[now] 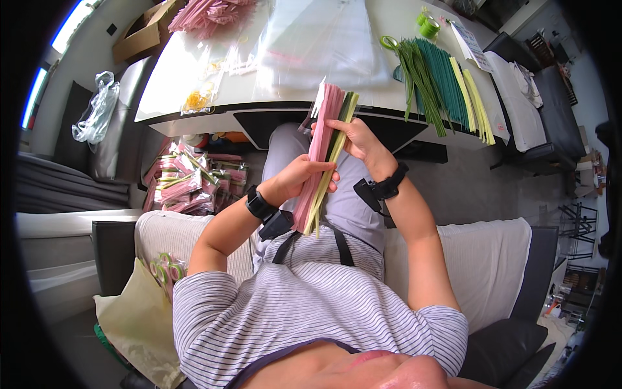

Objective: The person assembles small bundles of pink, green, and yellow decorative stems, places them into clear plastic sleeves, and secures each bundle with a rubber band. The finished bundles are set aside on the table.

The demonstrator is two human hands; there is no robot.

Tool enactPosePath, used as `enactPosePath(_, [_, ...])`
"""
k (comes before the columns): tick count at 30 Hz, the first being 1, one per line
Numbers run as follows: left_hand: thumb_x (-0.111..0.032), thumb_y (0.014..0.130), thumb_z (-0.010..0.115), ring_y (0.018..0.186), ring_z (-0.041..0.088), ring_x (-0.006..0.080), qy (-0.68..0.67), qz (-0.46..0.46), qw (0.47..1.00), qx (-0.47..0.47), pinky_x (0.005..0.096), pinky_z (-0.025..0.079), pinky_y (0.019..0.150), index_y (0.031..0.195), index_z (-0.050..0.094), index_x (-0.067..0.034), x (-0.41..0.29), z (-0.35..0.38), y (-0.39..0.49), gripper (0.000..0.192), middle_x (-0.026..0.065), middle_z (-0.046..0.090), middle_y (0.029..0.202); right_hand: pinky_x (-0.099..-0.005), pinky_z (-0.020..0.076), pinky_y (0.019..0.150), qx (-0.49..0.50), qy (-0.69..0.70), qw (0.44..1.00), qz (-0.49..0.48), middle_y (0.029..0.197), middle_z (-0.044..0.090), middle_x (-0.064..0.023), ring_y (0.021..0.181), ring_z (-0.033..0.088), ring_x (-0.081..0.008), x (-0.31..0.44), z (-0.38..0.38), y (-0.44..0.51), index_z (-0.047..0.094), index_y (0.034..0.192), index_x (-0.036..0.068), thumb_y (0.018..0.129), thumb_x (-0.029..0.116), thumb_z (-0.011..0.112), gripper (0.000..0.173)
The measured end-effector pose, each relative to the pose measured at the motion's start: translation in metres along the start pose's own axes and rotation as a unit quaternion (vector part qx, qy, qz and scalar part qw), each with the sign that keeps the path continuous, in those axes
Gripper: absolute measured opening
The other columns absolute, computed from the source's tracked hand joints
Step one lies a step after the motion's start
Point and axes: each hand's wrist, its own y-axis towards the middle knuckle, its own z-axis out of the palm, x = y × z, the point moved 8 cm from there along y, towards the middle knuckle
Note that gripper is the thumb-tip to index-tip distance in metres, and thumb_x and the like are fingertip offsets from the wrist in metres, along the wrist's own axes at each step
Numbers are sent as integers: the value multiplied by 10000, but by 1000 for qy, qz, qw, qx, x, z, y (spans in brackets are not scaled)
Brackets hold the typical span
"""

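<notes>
A long bundle of pink fuzzy stems, apparently pipe cleaners (318, 141), with dark green and pale yellow ones along its right side, is held over my lap. My left hand (307, 177) grips its lower middle, thumb across the front. Higher up, my right hand (357, 138) grips the same bundle, thumb over the pink stems. A clear plastic piece with white parts (317, 104) shows at the bundle's upper left; how it is held is partly hidden. Green and teal stems (444, 78) and pale yellow stems (478, 107) lie at the table's right front edge.
The white table (160, 87) bears clear plastic bags (316, 53), yellow rubber bands (198, 99), a pink stem pile (211, 14) and green tape rolls (428, 26). Packed bundles (187, 180) are heaped low at the left. A cream bag (138, 321) stands beside the sofa.
</notes>
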Motion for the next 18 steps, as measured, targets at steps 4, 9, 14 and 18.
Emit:
enactPosePath(4, [-80,876,586,664,648,215,122,11,990,-66,319,560,611,999,564,52,-15,-16,5,182,139,643,828,-355,555,762,-70,-120,989,41,960,663,-141,839,674,-232,-12,-19,-7,596,1064,-43,853,56,618,235])
enactPosePath(9, [-121,866,615,692,662,220,107,-35,993,-28,312,556,642,1039,573,30,-6,-11,9,234,144,656,855,-348,553,764,-133,-144,981,3,959,659,-141,857,668,-223,-9,-35,-8,595,1054,-57,842,25,610,228])
enactPosePath(14, [-217,900,584,681,658,197,69,-16,997,-43,304,546,628,1025,583,11,11,-17,1,260,124,661,854,-351,551,777,-140,-103,985,-20,985,651,-133,856,662,-226,4,-42,-7,590,1068,-47,848,22,594,230])
enactPosePath(18, [-251,909,570,645,642,178,104,24,989,-99,296,536,585,1001,594,7,9,-32,3,275,108,655,811,-346,576,737,-127,-93,987,-31,970,650,-148,833,670,-234,5,-40,-4,585,1041,-60,851,28,591,209])
